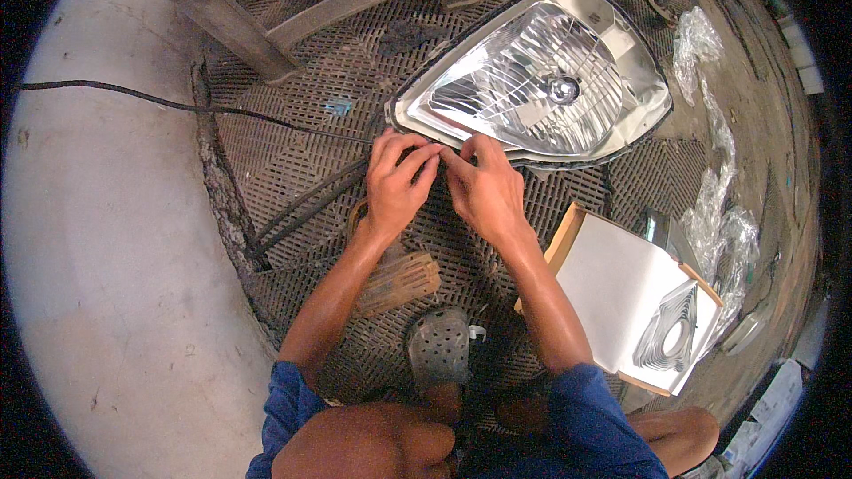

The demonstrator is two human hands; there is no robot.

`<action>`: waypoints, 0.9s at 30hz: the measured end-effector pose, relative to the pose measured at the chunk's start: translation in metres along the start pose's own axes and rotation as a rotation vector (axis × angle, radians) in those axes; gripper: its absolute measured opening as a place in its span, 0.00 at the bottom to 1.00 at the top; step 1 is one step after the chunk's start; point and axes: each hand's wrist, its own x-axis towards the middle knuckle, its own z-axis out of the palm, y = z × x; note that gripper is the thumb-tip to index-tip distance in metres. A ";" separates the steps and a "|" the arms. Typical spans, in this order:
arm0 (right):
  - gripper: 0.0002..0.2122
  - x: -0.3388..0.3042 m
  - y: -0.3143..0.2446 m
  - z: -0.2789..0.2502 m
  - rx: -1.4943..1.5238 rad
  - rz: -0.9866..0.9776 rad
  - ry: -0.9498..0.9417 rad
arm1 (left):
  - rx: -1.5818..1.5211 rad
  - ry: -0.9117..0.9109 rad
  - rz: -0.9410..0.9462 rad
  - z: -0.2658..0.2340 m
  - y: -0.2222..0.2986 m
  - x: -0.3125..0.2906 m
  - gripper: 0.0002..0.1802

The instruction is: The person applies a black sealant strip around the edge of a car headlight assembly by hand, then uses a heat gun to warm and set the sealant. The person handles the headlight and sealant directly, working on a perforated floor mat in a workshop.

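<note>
Bent and bare, one knee (355, 443) is closest, low down between 6 and 7 o'clock. Up at 1 o'clock lies a big headlight (541, 80), shiny side up, on a dark mat (297, 115) full of little slots. Its narrow end points toward 8 o'clock, near the fingers.

Both hands meet at the headlight's near edge. The left hand (395, 179) has its thumb and fingertips brought close together. The right hand (488, 191) has bent fingers, with the tips just beside the left ones. I cannot tell what, if anything, they pinch. A thin black cord (222, 111) runs in from 10 o'clock to the left hand; its end is hidden.

The headlight looks stiff and not too heavy, but awkward to hold. Its shiny inside looks slick and easy to scratch or smudge, so the pale outer rim seems the best place to hold, one hand on each side. The cord looks light and bendy. At 4 o'clock sits an open box (603, 293) with grey loops (657, 346) in it.
</note>
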 end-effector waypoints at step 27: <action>0.19 0.006 0.053 0.021 -0.345 -0.538 0.247 | 0.120 -0.164 0.433 -0.005 -0.048 0.023 0.14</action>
